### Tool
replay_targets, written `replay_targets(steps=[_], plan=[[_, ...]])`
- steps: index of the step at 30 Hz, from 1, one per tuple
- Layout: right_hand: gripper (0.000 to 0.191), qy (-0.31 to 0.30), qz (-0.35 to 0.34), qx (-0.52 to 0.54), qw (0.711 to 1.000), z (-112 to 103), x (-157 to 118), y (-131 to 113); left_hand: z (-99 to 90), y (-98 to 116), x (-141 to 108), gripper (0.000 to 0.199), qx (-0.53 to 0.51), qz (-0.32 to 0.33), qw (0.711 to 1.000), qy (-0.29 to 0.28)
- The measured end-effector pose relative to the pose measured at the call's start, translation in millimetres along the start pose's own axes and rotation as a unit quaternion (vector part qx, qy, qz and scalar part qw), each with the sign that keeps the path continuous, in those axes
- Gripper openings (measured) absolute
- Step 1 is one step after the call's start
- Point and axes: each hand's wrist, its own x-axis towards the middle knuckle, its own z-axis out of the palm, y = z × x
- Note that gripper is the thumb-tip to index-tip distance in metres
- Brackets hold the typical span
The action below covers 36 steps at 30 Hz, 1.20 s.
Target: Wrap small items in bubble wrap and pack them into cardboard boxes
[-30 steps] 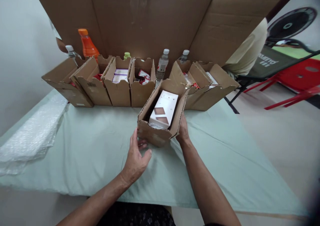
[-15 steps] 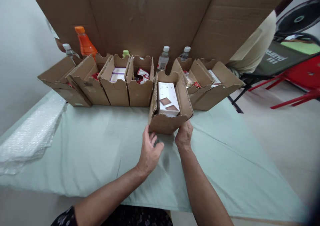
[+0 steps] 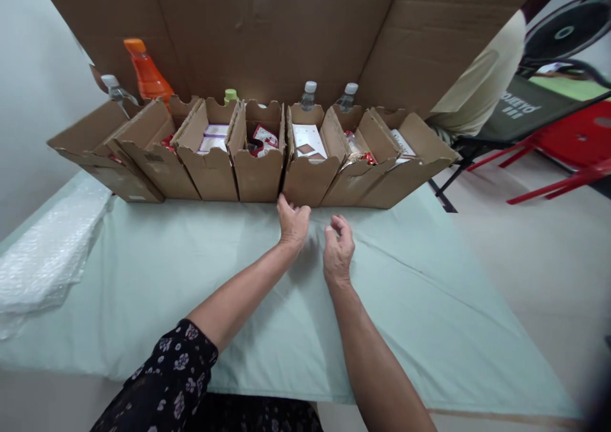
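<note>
A row of open cardboard boxes stands along the back of the table. One cardboard box right of centre has a white carton with brown squares printed on it inside. My left hand is at the lower front left corner of that box, fingertips touching it, thumb held apart. In front of the same box, away from it, my right hand hovers over the cloth with loosely bent fingers and nothing visible in them. Next to it on the right, another cardboard box contains shiny red and clear packets.
A green cloth covers the table. Bubble wrap lies at left. Behind the boxes are an orange bottle, several other bottles and a tall cardboard panel. A red stool and dark chair stand at right.
The box with the white carton has moved back into the row, between its neighbours. My left hand followed it forward; my right hand has come off it.
</note>
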Motion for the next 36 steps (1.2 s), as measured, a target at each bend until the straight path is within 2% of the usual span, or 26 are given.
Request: replay_targets(steps=[4, 6, 7, 9, 10, 12, 15, 16, 18, 20, 23, 26, 28, 30, 32, 34, 36], plan=[[0.039, -0.014, -0.002, -0.01, 1.0, -1, 0, -1, -0.1, -2, 3, 0.091, 0.023, 0.005, 1.0, -0.008], [0.035, -0.023, -0.009, -0.016, 1.0, -2, 0, -4, -13.5, 2, -5, 0.093, 0.034, 0.005, 0.999, -0.01], [0.034, -0.029, -0.014, -0.018, 0.999, -3, 0, -6, -26.2, 4, -11, 0.093, 0.043, 0.008, 0.999, -0.014], [0.03, -0.044, -0.026, -0.019, 0.998, -3, -4, -12, -65.6, 12, -27, 0.089, 0.082, 0.033, 0.996, -0.031], [0.029, -0.054, -0.032, -0.017, 0.998, -2, -7, -16, -91.6, 16, -36, 0.083, 0.161, 0.069, 0.983, -0.061], [0.027, -0.079, -0.041, -0.009, 0.996, 1, -14, -29, -150.9, 21, -55, 0.07, 0.319, 0.143, 0.932, -0.098], [0.027, -0.125, -0.077, 0.005, 0.989, 12, -19, -59, -234.7, 23, -86, 0.058, 0.468, 0.189, 0.859, -0.087], [0.029, -0.144, -0.096, 0.005, 0.985, 19, -17, -72, -255.3, 22, -96, 0.056, 0.5, 0.194, 0.839, -0.087], [0.037, -0.188, -0.139, -0.009, 0.972, 37, -4, -99, -281.9, 19, -112, 0.053, 0.541, 0.206, 0.81, -0.097], [0.05, -0.227, -0.177, -0.053, 0.956, 62, 18, -124, -291.1, 17, -123, 0.052, 0.562, 0.215, 0.792, -0.107], [0.062, -0.24, -0.201, -0.174, 0.934, 104, 58, -148, -288.4, 16, -127, 0.051, 0.576, 0.222, 0.779, -0.109], [0.04, -0.204, -0.201, -0.279, 0.917, 133, 84, -161, -285.3, 15, -124, 0.05, 0.587, 0.23, 0.768, -0.111], [0.021, -0.193, -0.207, -0.323, 0.903, 137, 86, -167, -285.8, 15, -122, 0.05, 0.594, 0.239, 0.76, -0.112], [0.012, -0.206, -0.215, -0.351, 0.888, 129, 74, -174, -286.8, 16, -122, 0.049, 0.598, 0.247, 0.755, -0.107], [0.01, -0.224, -0.225, -0.356, 0.879, 107, 51, -181, -287.1, 16, -122, 0.047, 0.604, 0.253, 0.749, -0.099], [0.008, -0.235, -0.236, -0.335, 0.882, 74, 21, -186, -287.5, 15, -122, 0.046, 0.609, 0.26, 0.744, -0.09], [0.009, -0.246, -0.243, -0.291, 0.892, 31, -10, -188, -289.1, 14, -120, 0.045, 0.605, 0.265, 0.747, -0.079]])
